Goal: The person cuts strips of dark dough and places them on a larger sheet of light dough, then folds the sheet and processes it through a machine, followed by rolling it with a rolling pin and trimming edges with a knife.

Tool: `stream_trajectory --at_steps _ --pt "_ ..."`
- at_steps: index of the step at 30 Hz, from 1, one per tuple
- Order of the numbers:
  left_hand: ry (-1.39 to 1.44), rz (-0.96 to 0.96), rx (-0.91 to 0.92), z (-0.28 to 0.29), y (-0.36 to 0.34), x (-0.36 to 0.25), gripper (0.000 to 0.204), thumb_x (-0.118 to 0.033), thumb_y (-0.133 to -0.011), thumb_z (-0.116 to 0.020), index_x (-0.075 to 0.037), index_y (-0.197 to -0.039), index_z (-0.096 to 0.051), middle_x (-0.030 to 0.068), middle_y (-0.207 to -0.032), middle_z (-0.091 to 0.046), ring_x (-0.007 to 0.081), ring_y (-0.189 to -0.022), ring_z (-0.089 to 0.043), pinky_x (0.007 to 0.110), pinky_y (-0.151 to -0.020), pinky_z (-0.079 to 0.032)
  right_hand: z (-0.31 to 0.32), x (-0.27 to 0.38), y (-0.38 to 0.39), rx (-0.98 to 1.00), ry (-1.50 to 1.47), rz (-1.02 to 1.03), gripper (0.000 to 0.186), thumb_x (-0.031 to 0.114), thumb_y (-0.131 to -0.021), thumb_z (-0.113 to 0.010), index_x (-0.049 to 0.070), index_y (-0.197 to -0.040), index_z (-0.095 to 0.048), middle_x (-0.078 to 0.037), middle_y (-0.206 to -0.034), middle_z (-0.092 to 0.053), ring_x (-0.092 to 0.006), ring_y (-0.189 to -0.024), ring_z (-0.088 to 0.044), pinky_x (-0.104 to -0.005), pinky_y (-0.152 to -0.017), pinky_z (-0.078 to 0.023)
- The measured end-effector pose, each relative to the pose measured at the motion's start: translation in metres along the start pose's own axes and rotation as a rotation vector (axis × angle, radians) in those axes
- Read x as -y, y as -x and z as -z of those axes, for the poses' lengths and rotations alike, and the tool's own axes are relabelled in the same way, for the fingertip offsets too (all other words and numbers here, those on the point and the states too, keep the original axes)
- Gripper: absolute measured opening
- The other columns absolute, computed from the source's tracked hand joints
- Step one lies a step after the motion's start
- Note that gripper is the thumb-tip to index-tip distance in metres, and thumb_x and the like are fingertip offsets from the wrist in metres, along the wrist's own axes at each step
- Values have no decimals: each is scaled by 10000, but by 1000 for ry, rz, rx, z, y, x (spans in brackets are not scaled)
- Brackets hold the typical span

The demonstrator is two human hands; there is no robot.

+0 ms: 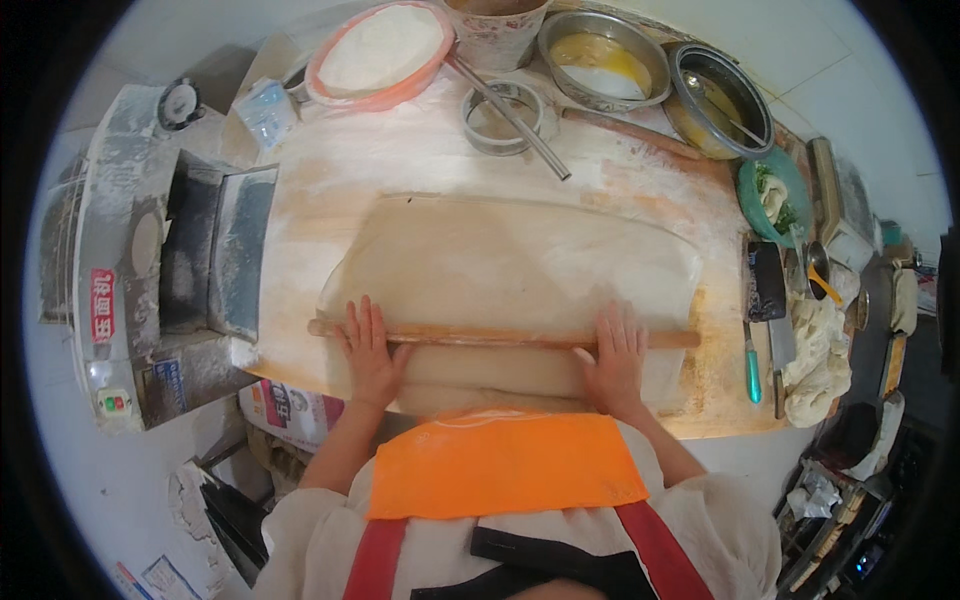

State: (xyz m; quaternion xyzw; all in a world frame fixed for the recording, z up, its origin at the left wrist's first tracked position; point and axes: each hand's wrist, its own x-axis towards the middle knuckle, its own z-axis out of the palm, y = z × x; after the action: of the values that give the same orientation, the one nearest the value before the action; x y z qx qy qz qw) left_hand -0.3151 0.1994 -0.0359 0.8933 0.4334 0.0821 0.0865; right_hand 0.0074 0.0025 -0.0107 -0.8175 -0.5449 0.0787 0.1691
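Rolling pin (500, 336): long, wooden, lying crosswise over the near part of the dough sheet, its ends reaching past both hands.

Left hand (368, 350): flat, fingers spread and extended, palm pressed on top of the pin near its left end; not curled around it.

Right hand (613, 358): likewise flat and open, palm bearing down on the pin near its right end.

Dough sheet (510, 270): large, thin, pale, roughly rectangular, spread across the middle of the floured wooden board (400, 160); its near edge lies just under the person's orange apron (500, 465).

Far edge of board: pink-rimmed bowl of flour (380, 50), metal ring (500, 120) with a thin metal rod (510, 118) laid across it, steel bowl of yellowish liquid (603, 60), steel pot (718, 100) with a ladle inside.

Right side: green bowl (775, 195) with what appears to be chopped greens, knife with teal handle (753, 365), shaped dough pieces (818, 360).

Left side: flour-dusted dough-sheeting machine (150, 270), beside the board.
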Motion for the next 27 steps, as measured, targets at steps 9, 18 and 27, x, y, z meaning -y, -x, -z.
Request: stream_trajectory --at_steps 9,18,27 --pt "-104 -171 -263 -5 -245 18 723 -286 -928 -554 -42 -1528 -232 131 -1609 -188 314 -1496 -137 633 -1147 -80 -15 -69 -170 -262 333 -59 606 316 -910 -585 46 -1424 -412 -133 -1547 -339 -315 -1439 -288 -588 -1158 -166" --pt "-88 -213 175 19 -56 35 678 -350 -933 -551 -41 -1492 -326 144 -1598 -223 369 -1478 -166 615 -1151 -124 -23 -17 17 -112 139 -124 602 293 -884 -612 9 -1392 -460 -169 -1492 -422 -344 -1383 -384 -582 -1132 -228" --pt "-98 -155 53 -3 -98 51 636 -367 -928 -550 -56 -1460 -393 164 -1569 -286 338 -1460 -247 615 -1147 -125 9 -50 -32 -174 346 -133 633 319 -885 -619 48 -1425 -426 -192 -1460 -444 -371 -1391 -361 -562 -1141 -225"
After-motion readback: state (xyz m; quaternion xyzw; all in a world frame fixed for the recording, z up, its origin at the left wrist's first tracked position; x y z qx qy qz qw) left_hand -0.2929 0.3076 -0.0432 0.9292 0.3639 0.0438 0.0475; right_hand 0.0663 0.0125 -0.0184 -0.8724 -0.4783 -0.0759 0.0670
